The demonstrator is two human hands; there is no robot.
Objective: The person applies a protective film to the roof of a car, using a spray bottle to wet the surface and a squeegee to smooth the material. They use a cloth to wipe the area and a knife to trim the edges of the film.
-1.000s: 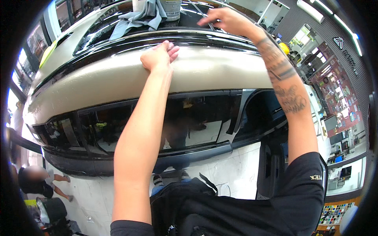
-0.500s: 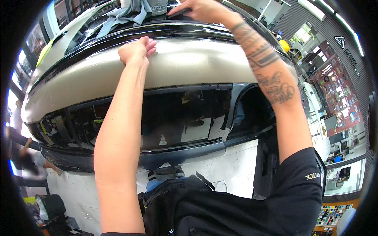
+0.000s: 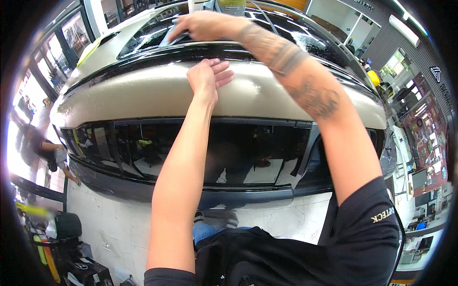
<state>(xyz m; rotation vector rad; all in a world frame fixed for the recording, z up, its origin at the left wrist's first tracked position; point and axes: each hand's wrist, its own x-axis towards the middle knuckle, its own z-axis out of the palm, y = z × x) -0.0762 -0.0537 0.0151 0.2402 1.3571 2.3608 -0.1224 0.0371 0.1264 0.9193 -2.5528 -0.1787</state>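
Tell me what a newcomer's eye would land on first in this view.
The two bare forearms reaching up the middle stand out first: the left hand lies flat on the beige car bumper, while the tattooed right hand stretches further to the wet black trim above it. Below them, the glossy black grille panel mirrors the workshop floor.

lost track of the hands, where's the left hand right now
In the head view the left hand lies flat on the beige bumper, upper middle, just below the black trim strip and the right hand.
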